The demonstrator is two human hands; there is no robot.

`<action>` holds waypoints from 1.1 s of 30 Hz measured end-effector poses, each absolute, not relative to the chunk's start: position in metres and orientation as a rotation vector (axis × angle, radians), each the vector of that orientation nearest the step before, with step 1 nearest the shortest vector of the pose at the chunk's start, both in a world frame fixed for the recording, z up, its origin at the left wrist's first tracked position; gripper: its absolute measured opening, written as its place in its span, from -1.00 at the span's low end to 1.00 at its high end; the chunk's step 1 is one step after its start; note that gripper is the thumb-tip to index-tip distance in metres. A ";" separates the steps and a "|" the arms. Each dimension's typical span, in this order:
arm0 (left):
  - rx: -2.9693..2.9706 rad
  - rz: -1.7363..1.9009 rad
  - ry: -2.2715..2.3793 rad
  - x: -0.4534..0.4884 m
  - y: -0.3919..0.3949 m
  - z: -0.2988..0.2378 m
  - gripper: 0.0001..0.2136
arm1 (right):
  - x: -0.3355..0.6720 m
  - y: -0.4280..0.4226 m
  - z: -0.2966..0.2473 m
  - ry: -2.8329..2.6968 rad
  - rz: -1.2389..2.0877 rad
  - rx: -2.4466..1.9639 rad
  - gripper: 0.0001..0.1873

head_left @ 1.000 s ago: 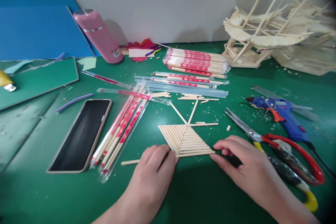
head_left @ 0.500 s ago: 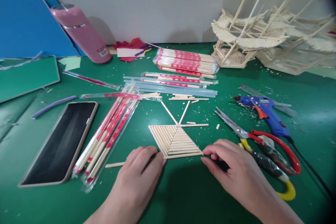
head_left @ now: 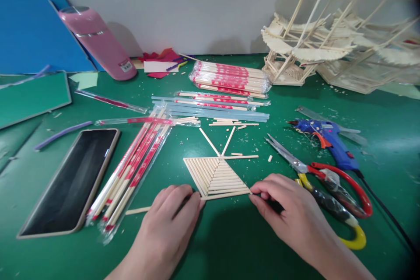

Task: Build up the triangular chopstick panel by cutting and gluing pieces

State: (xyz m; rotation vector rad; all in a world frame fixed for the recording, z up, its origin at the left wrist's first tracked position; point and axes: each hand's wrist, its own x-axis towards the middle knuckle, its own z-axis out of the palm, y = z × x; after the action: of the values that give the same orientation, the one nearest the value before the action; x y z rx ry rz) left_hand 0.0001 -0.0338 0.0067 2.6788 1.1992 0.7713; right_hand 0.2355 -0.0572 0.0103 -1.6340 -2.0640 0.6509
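Observation:
A partly filled web of wooden sticks (head_left: 215, 177) lies flat on the green table, two sections packed with short lengths and bare spokes pointing away from me. Along its near edge runs a long wooden chopstick (head_left: 138, 211), slightly tilted. My left hand (head_left: 167, 221) is closed over the chopstick's middle, its fingertips beside the web's near left corner; the stick's far left end pokes out past the knuckles. At the near right corner my right hand (head_left: 278, 210) pinches the chopstick's other end between thumb and fingers.
Scissors (head_left: 295, 162) and a blue glue gun (head_left: 328, 135) lie to the right. On the left are a phone (head_left: 70, 181) and wrapped chopsticks (head_left: 138, 166). Behind are glue sticks (head_left: 213, 111), a chopstick bundle (head_left: 229, 78), a pink bottle (head_left: 98, 43) and a stick-built model (head_left: 305, 48).
The chopstick has tilted a little, its left end lower and farther left. My right thumb and fingers have drawn together at its right end. The whole view has shifted slightly.

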 end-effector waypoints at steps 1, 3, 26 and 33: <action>2.677 0.765 1.201 0.000 -0.034 0.007 -0.85 | 0.235 -0.057 0.010 -2.066 0.649 -1.631 -0.91; 2.670 0.752 1.202 0.001 -0.034 0.007 -0.85 | 0.235 -0.057 0.011 -2.068 0.641 -1.626 -0.91; 1.848 0.883 1.012 0.042 -0.033 0.068 -0.89 | 0.204 -0.060 0.056 -1.585 0.821 -1.219 -0.78; 1.910 0.841 1.015 0.032 -0.029 0.066 -0.87 | 0.225 -0.062 0.057 -1.555 0.664 -1.340 -0.75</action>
State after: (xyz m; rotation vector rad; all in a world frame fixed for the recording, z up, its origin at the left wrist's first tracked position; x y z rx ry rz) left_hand 0.0324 -0.0294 0.0662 1.9098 1.0150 0.8406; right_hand 0.2247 -0.0620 0.0570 -1.3400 -1.5553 0.6635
